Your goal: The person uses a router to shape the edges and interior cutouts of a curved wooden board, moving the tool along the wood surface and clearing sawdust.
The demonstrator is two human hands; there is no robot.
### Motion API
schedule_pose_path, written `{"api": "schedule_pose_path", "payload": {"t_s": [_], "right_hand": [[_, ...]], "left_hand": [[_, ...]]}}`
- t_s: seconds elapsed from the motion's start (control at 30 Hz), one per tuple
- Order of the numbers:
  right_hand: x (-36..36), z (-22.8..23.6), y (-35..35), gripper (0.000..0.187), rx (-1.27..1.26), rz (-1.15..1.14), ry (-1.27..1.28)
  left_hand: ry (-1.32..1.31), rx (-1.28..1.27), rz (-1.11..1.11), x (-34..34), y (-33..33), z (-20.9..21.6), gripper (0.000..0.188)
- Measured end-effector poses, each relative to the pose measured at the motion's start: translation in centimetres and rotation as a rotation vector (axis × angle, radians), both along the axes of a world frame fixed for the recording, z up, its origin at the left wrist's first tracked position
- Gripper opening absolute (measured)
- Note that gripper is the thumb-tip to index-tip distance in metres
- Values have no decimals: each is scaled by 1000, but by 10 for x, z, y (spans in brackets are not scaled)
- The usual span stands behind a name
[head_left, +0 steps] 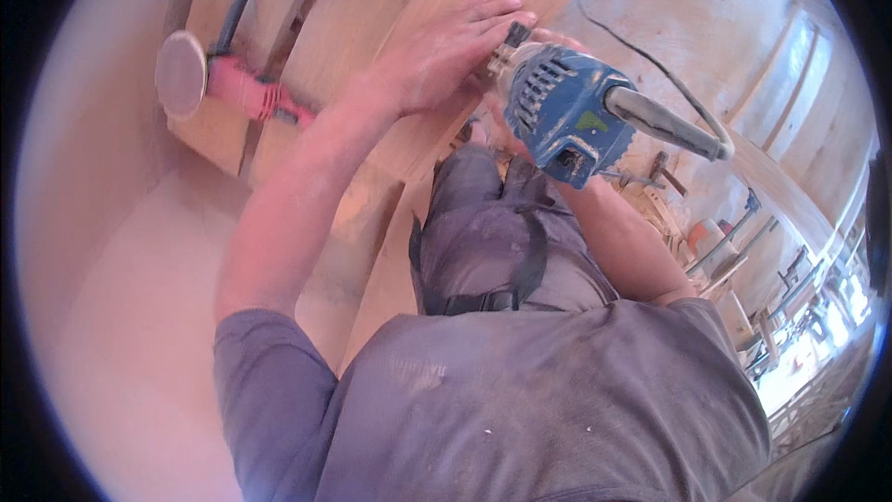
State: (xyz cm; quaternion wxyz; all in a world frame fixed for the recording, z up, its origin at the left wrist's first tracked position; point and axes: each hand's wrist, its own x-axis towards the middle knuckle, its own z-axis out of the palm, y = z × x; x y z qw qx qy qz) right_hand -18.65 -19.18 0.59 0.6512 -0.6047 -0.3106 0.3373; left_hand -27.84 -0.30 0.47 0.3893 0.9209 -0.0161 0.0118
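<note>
Looking down through the head camera, I see both arms reaching forward, the left forearm (311, 172) slanting up and inward across the board (372, 46), the right forearm (636, 237) rising from the lower right and passing behind the blue tool (576, 112). My view puts that tool just above the middle, right of centre, its narrow end toward the left hand (441, 56) and its cable (641, 46) leaving on the right. The left hand is laid out flat with the back showing, its fingers long, nearly straight and close together, pointing up and to the right beside the tool's narrow end. Its thumb side is hidden, so I cannot tell whether it grips the tool or only rests against it or the board. The right hand (500, 121) is mostly covered by the tool's body; I make out skin at the near edge, but I cannot tell how far its fingers are closed or how firmly they hold. Off to the left, a red sander (246, 88) lies with its round pad (181, 74) turned outward; clamps (734, 237) stand at the right.
</note>
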Motion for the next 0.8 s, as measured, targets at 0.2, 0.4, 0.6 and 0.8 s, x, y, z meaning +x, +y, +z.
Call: {"api": "schedule_pose_path", "payload": {"t_s": [0.2,0.4,0.6,0.8], "right_hand": [[38,-4,10,50,346,-85,640],[77,-39,24,82,260,-210,480],[112,-62,44,104,194,-332,629],[163,-57,58,98,90,-232,374]], "left_hand": [[39,115,-47,42,16,8,91],[33,51,-46,95,24,19,79],[-14,95,-67,152,41,-2,78],[45,91,-95,196,58,0,86]]}}
